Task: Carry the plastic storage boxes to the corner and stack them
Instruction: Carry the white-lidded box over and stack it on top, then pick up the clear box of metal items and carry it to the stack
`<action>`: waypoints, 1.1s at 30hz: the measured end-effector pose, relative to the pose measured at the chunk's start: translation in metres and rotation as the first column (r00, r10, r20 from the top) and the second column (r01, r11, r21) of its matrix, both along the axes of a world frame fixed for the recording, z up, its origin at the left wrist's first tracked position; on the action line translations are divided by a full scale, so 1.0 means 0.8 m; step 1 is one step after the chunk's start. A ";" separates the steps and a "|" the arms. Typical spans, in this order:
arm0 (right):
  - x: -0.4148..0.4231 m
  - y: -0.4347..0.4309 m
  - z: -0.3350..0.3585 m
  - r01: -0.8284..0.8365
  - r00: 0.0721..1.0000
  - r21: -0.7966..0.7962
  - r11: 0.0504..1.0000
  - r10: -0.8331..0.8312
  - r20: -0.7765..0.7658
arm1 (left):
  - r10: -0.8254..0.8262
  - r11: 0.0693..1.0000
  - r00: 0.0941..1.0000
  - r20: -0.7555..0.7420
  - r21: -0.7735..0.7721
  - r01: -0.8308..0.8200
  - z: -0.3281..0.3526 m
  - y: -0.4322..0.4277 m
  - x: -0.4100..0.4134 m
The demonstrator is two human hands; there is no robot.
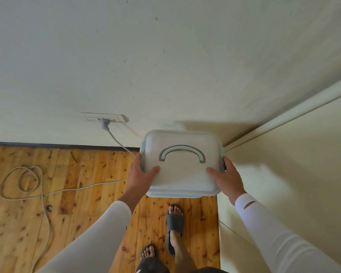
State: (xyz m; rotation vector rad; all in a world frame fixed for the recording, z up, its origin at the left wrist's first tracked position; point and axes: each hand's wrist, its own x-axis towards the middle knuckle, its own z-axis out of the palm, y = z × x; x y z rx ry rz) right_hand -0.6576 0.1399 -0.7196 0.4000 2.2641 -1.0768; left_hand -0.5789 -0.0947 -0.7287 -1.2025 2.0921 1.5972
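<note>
- Wooden floor (73, 203) stretches left, cable (114, 139) trailing.
- Your left hand (141, 175) grips the left end of the storage box (182, 178), thumb on top.
- Your right hand (227, 177) clasps the right end; the corner (236, 138) sits just beyond, with the box held lengthwise along the wall (165, 75).

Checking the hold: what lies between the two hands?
Head view: the storage box, lid handle folded flat, lies between the left hand and right hand.

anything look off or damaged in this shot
Two things. The right sleeve has a slit torn near the wrist. A loose cable from the wall outlet lies in loops across the wooden floor, a possible trip hazard. The storage box looks level and intact.
</note>
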 end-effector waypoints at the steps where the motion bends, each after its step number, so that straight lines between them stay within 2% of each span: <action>1: 0.000 0.000 0.000 0.000 1.000 0.001 1.000 0.000 -0.001 | -0.002 1.000 1.000 -0.002 -0.005 0.002 0.002 0.000 0.000; 10: 0.008 -0.003 0.023 0.078 0.992 -0.015 0.997 -0.079 -0.094 | 0.054 0.993 0.993 -0.103 -0.097 -0.064 0.032 0.002 0.004; 14: 0.017 -0.006 0.041 0.102 0.980 -0.097 0.990 -0.116 -0.161 | 0.081 0.994 0.976 -0.200 -0.056 -0.094 0.050 0.010 0.007; 19: 0.037 -0.013 0.061 0.118 0.970 -0.185 0.976 -0.154 -0.190 | 0.115 0.993 0.967 -0.229 0.029 -0.111 0.074 0.018 0.009; 28: 0.072 -0.008 0.096 0.156 0.959 -0.231 0.960 -0.203 -0.199 | 0.072 0.993 0.951 -0.301 0.109 -0.041 0.115 0.027 0.036; 33: 0.109 -0.003 0.115 0.216 0.940 -0.246 0.945 -0.269 -0.208 | -0.023 0.989 0.940 -0.341 0.129 0.071 0.132 0.029 0.057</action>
